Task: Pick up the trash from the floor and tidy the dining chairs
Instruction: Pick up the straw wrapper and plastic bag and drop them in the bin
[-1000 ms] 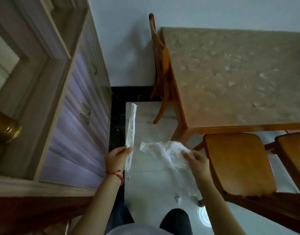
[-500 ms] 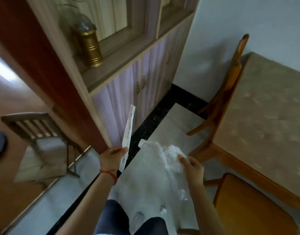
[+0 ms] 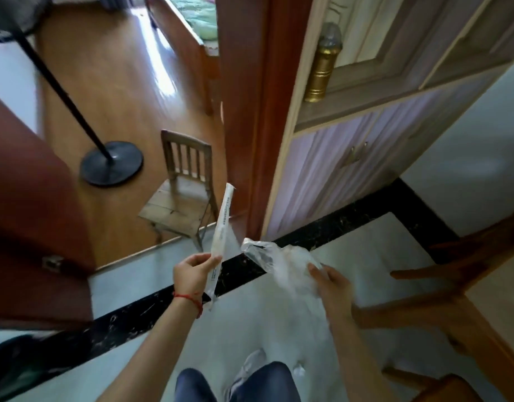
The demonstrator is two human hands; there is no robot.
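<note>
- I see the left hand (image 3: 192, 274) raised in front of the body, fingers and thumb curled round a long narrow wrapper (image 3: 221, 236) that stands nearly upright, its top leaning a little right
- A red string sits round that wrist (image 3: 189, 297)
- The right hand (image 3: 329, 282) is held out beside it, fingers curled into a crumpled clear plastic bag (image 3: 279, 256) that bunches up to the left of the knuckles, so both pieces of trash are off the floor
- Wrapper and bag are near each other but apart
- Against half a second ago, my view has swung left: the doorway with the small slatted chair (image 3: 183, 192) and the black lamp base (image 3: 112, 163) now fills the middle, where the cabinet (image 3: 351, 158) stood before
- The gold bottle (image 3: 322, 65) has shifted to the upper right, and the dining chairs (image 3: 453, 271) are pushed to the right edge, blurred
- Both hands keep the same grips as earlier
</note>
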